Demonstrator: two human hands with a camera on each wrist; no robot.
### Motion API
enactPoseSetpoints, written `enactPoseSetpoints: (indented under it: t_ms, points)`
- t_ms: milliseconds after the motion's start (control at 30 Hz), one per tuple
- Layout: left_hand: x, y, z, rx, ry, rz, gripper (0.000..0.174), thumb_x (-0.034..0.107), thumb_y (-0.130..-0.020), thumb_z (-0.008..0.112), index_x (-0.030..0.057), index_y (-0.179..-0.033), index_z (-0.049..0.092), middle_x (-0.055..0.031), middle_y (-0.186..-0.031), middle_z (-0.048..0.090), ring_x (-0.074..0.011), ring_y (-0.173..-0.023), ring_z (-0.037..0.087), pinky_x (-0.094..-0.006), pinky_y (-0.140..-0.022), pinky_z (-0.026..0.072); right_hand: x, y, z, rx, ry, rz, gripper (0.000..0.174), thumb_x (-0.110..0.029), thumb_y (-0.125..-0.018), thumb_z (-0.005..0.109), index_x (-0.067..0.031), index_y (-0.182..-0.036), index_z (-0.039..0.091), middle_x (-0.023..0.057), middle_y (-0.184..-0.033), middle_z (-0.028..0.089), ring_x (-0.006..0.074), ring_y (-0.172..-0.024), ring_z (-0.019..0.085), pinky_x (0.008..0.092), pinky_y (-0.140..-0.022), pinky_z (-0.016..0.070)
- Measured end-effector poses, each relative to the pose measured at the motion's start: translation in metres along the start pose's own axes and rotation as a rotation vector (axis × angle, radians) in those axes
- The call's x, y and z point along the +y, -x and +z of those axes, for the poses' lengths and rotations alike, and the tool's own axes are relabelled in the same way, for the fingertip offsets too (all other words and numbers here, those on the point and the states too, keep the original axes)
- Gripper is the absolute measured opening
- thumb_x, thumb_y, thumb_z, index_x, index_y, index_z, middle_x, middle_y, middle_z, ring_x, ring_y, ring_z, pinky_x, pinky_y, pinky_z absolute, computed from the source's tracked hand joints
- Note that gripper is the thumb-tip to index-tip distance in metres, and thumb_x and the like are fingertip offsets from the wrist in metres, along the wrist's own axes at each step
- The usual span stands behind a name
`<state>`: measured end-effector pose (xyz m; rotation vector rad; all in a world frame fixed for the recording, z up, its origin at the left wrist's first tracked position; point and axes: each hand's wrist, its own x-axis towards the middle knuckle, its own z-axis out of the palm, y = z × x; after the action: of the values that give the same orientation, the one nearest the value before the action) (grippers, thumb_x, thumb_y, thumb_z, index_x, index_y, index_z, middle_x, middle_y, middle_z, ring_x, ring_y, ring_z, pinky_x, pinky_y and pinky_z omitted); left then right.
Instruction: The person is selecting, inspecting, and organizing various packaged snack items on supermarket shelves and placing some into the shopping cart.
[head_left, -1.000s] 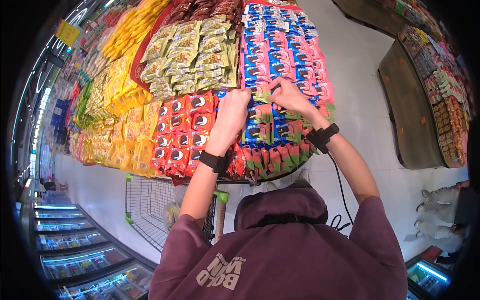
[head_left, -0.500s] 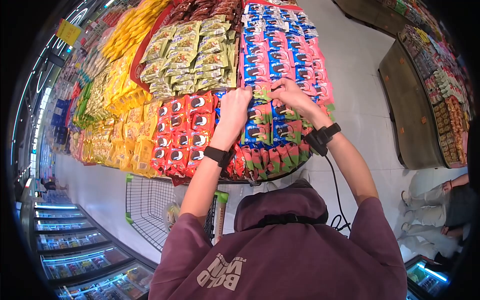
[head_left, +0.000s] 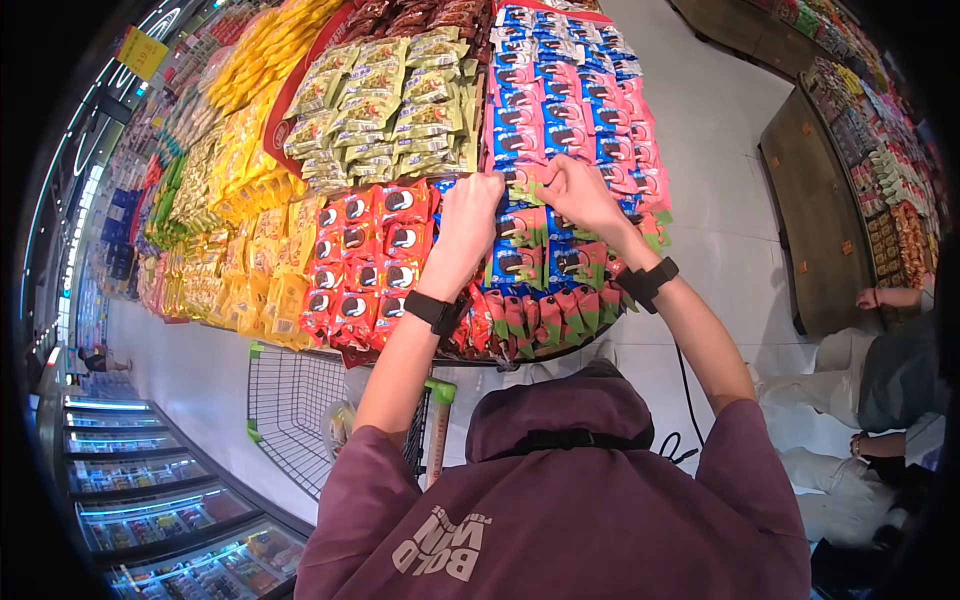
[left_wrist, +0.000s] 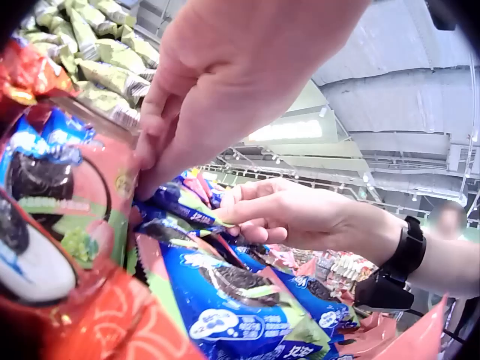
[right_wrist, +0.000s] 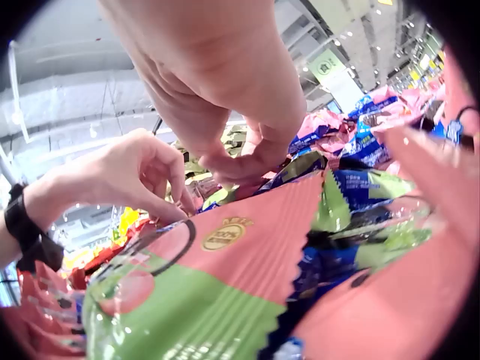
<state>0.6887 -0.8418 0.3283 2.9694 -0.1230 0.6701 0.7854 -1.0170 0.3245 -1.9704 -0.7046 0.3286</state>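
A small blue, pink and green cookie packet [head_left: 522, 187] lies between the hands, at the top of the green-cornered rows. My left hand [head_left: 470, 215] pinches its left end, knuckles up; in the left wrist view those fingertips are partly hidden behind a nearer packet. My right hand [head_left: 585, 198] pinches the opposite end between thumb and forefinger, which shows in the left wrist view, where the right hand [left_wrist: 300, 214] comes in from the right. In the right wrist view, the left hand [right_wrist: 112, 180] has its fingertips low among the packets.
Red cookie packets [head_left: 355, 265] stand left of the hands, with light green snack bags [head_left: 365, 95] beyond. Pink and blue packets [head_left: 565, 110] run farther back. Near the display's front stands a shopping cart [head_left: 295, 410]. People [head_left: 850, 400] are close by on the right.
The right hand's fingers, looser half a second ago, have closed in on the packet's end. The left hand stays nearly in place. People at the right have come nearer.
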Motion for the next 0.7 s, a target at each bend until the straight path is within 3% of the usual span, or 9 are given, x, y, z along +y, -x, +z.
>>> enactPoseSetpoints:
  t_ms: [100, 200, 333, 433, 467, 567, 600, 700]
  points:
    - [0.012, -0.001, -0.02, -0.006, 0.071, 0.064, 0.02, -0.006, -0.075, 0.059, -0.0009, -0.095, 0.056, -0.0211, -0.082, 0.061, -0.0404, -0.081, 0.062, -0.0497, -0.068, 0.0495, 0.003, -0.002, 0.0, 0.112, 0.246, -0.367, 0.016, -0.008, -0.082, 0.07, 0.0003, -0.092, 0.06, 0.0127, -0.088, 0.067, 0.0255, -0.074, 0.063, 0.0359, -0.066, 0.0522]
    - [0.018, -0.001, -0.024, -0.023, 0.102, 0.168, 0.032, -0.009, -0.072, 0.057, -0.0031, -0.104, 0.058, -0.0225, -0.09, 0.064, -0.0398, -0.09, 0.062, -0.0478, -0.074, 0.0514, 0.002, 0.006, 0.008, 0.208, 0.439, -0.677, 0.025, -0.012, -0.082, 0.07, -0.0021, -0.103, 0.064, 0.0121, -0.103, 0.065, 0.0306, -0.094, 0.058, 0.0399, -0.082, 0.0504]
    - [0.009, 0.01, -0.008, -0.159, 0.072, 0.126, 0.042, -0.011, -0.071, 0.057, -0.0083, -0.113, 0.055, -0.0249, -0.106, 0.064, -0.0402, -0.1, 0.062, -0.0468, -0.084, 0.0519, 0.005, 0.009, 0.016, 0.099, 0.548, -0.643, 0.03, -0.012, -0.085, 0.067, -0.0005, -0.113, 0.065, 0.0155, -0.118, 0.064, 0.0328, -0.109, 0.057, 0.0419, -0.096, 0.0468]
    - [0.01, 0.011, -0.009, -0.149, 0.111, 0.147, 0.044, -0.011, -0.07, 0.057, -0.0081, -0.114, 0.054, -0.0256, -0.112, 0.063, -0.0401, -0.101, 0.062, -0.0467, -0.088, 0.0509, 0.011, 0.006, 0.017, 0.086, 0.565, -0.66, 0.035, -0.01, -0.082, 0.066, -0.0024, -0.116, 0.063, 0.0128, -0.12, 0.063, 0.032, -0.11, 0.056, 0.0434, -0.093, 0.0472]
    - [0.011, 0.011, -0.011, -0.179, 0.1, 0.132, 0.039, -0.009, -0.075, 0.057, -0.0086, -0.114, 0.055, -0.026, -0.114, 0.063, -0.0404, -0.104, 0.062, -0.0461, -0.09, 0.0503, 0.011, 0.007, 0.018, 0.087, 0.545, -0.641, 0.035, -0.01, -0.082, 0.066, -0.0024, -0.117, 0.063, 0.0131, -0.121, 0.063, 0.032, -0.111, 0.056, 0.0435, -0.093, 0.047]
    - [0.01, 0.018, 0.002, -0.05, 0.109, 0.15, 0.034, -0.006, -0.08, 0.057, -0.0088, -0.114, 0.055, -0.0265, -0.117, 0.063, -0.0406, -0.108, 0.061, -0.0451, -0.094, 0.0495, 0.007, 0.008, 0.019, 0.092, 0.523, -0.617, 0.035, -0.009, -0.083, 0.064, -0.0028, -0.117, 0.063, 0.0138, -0.122, 0.062, 0.0317, -0.114, 0.056, 0.0436, -0.095, 0.0464]
    - [0.013, 0.019, -0.006, -0.104, 0.13, 0.128, 0.03, 0.0, -0.086, 0.059, -0.0088, -0.115, 0.056, -0.0273, -0.119, 0.062, -0.0399, -0.11, 0.06, -0.0445, -0.097, 0.0482, 0.008, 0.007, 0.021, 0.093, 0.538, -0.627, 0.035, -0.01, -0.083, 0.064, -0.003, -0.117, 0.063, 0.014, -0.123, 0.062, 0.0316, -0.115, 0.056, 0.0435, -0.096, 0.0462]
    - [0.022, 0.032, -0.019, -0.018, 0.13, 0.136, 0.031, 0.003, -0.087, 0.06, -0.0091, -0.115, 0.056, -0.0276, -0.117, 0.063, -0.0387, -0.11, 0.061, -0.0447, -0.098, 0.0474, 0.007, 0.011, 0.019, 0.078, 0.559, -0.592, 0.034, -0.012, -0.085, 0.065, -0.0037, -0.117, 0.063, 0.0142, -0.125, 0.061, 0.0317, -0.118, 0.055, 0.043, -0.098, 0.0454]
